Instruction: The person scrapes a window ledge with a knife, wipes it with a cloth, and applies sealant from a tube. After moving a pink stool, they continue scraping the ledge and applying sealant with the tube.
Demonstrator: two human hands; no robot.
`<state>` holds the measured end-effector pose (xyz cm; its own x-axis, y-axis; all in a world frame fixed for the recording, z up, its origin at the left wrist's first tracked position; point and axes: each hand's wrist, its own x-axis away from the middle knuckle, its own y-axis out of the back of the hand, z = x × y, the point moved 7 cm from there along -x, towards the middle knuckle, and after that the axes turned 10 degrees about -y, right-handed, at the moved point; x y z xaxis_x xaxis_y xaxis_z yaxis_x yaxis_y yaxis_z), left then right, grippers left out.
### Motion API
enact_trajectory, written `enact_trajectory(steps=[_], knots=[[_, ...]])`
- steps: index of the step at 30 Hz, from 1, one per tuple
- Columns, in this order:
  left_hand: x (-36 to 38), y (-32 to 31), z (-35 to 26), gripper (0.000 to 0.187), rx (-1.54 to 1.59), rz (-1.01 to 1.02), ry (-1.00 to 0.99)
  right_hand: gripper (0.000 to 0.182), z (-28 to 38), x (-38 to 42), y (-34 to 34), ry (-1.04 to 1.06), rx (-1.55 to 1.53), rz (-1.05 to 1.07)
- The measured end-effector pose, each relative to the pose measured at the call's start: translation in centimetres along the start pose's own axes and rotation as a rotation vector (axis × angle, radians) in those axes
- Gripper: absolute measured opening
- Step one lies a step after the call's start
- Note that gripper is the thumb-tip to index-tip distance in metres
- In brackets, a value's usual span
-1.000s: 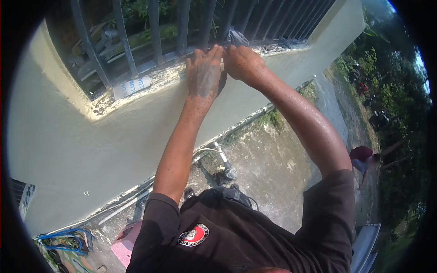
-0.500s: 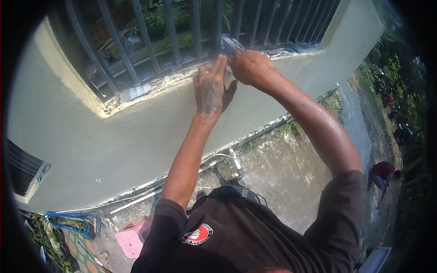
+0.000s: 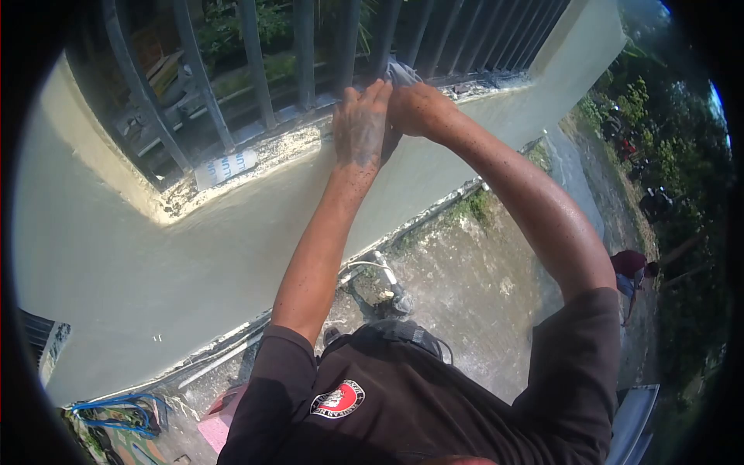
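Observation:
A grey cloth [image 3: 402, 74] is bunched at the window sill against the foot of the metal bars. My right hand [image 3: 421, 110] is closed around it, knuckles up, its fingertips hidden. Close beside it, my left hand [image 3: 361, 130] rests at the sill edge, back of the hand up and smeared grey. Its fingers point toward the bars, and the index finger lies by the cloth; the thumb is partly hidden. Under both hands runs the rough, chipped sill [image 3: 291, 143], with dark window bars [image 3: 304, 54] rising behind it.
A printed strip [image 3: 225, 169] lies on the sill's left end. Below are the grey wall [image 3: 225, 256], a pipe [image 3: 384, 271], a pink object [image 3: 217, 428] and blue hose [image 3: 116, 411]. A person [image 3: 629, 273] bends over at the far right.
My hands have drawn closer together at the sill, and my left thumb has moved in toward the right hand. The camera view has shifted slightly.

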<state>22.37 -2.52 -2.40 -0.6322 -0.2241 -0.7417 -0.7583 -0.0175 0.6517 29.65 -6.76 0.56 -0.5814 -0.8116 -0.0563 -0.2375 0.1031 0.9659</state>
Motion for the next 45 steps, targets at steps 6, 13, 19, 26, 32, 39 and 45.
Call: enact_trajectory(steps=[6, 13, 19, 26, 32, 39, 45], knots=[[0.6, 0.8, 0.6, 0.066, 0.036, -0.041, -0.016, 0.028, 1.1, 0.7, 0.3, -0.029, 0.054, 0.063], [1.8, 2.6, 0.1, 0.035, 0.032, -0.117, -0.042, 0.028, 2.2, 1.8, 0.5, 0.087, 0.075, 0.046], [2.8, 3.0, -1.7, 0.04, -0.01, -0.11, -0.037, 0.027, 1.1, 2.9, -0.6, 0.152, 0.015, -0.018], [2.9, 2.8, -5.0, 0.079, -0.01, -0.144, 0.016, 0.018, -2.2, 5.6, 1.7, 0.007, -0.147, -0.111], [0.7, 1.0, -3.2, 0.076, 0.003, -0.096, 0.033, 0.028, -1.9, 2.6, 0.9, 0.01, -0.119, -0.071], [0.9, 0.8, 0.0, 0.053, 0.002, -0.132, 0.017, 0.03, 0.0, 0.5, 0.1, 0.043, -0.152, -0.065], [1.9, 1.8, -0.6, 0.048, -0.006, -0.137, 0.011, 0.03, 0.8, 1.9, 0.4, 0.049, -0.093, -0.006]])
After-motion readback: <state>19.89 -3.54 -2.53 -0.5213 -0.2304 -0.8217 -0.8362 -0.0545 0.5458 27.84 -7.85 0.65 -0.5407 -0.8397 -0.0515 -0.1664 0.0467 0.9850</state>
